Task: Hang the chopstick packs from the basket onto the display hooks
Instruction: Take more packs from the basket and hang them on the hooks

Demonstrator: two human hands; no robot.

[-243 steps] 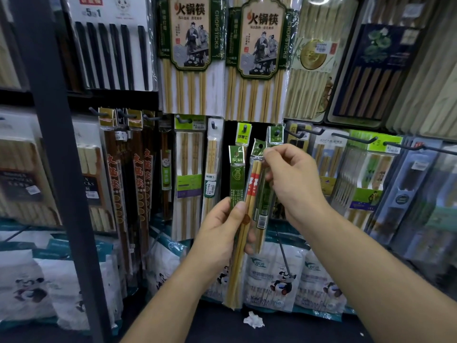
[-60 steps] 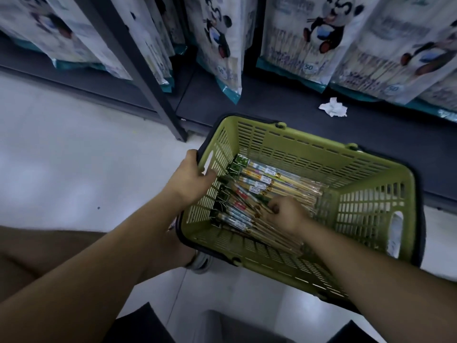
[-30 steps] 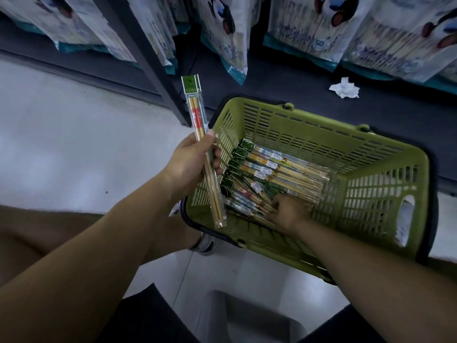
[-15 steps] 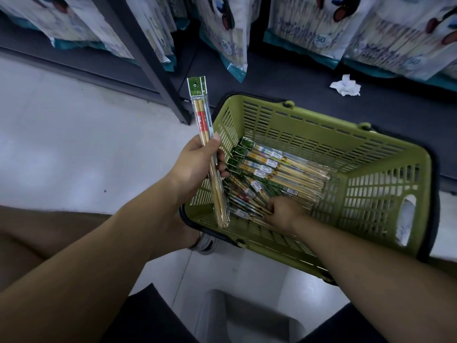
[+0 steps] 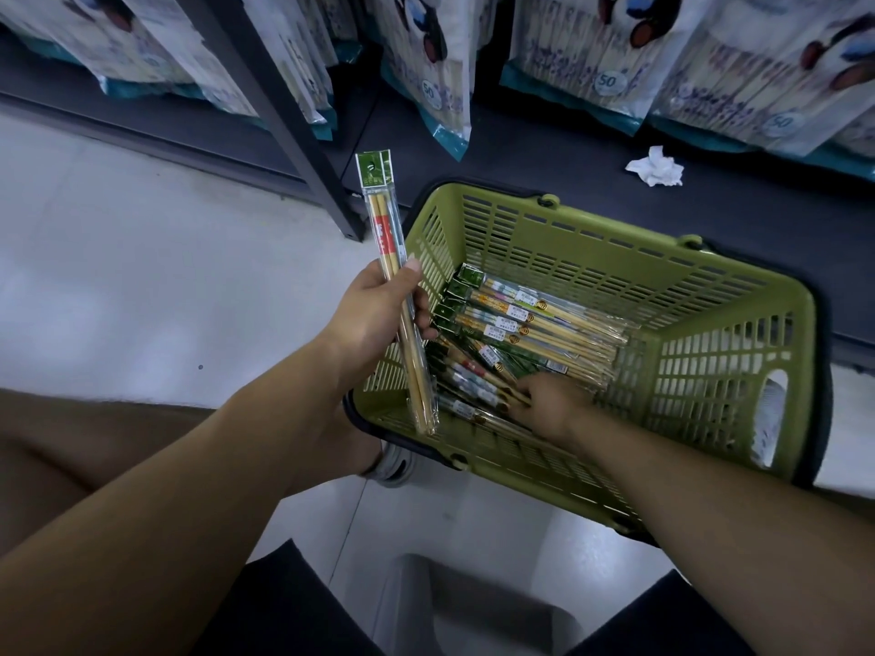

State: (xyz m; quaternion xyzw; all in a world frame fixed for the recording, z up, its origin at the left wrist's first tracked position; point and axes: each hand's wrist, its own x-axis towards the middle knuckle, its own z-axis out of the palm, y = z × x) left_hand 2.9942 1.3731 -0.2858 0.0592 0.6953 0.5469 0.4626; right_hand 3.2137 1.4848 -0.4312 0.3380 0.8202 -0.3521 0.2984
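A green plastic basket [image 5: 719,277] stands on the floor against the bottom shelf. Several chopstick packs [image 5: 535,329] with green header cards lie in a pile on its floor. My left hand [image 5: 374,310] grips one chopstick pack [image 5: 384,248] upright over the basket's left rim, green header on top. My right hand [image 5: 549,407] is down inside the basket, with its fingers curled on the ends of packs in the near part of the pile. No display hooks are in view.
A dark shelf post [image 5: 284,120] comes down just left of the basket. Panda-printed bags [image 5: 426,63] hang over the dark bottom shelf, where a crumpled tissue [image 5: 656,167] lies. My shoe [image 5: 393,464] touches the basket's near left corner. White floor spreads to the left.
My left hand left the basket's rim and now holds a pack upright. My right hand has stayed in the pile, shifting slightly among the packs. Earlier I was hanging packs at the hooks.
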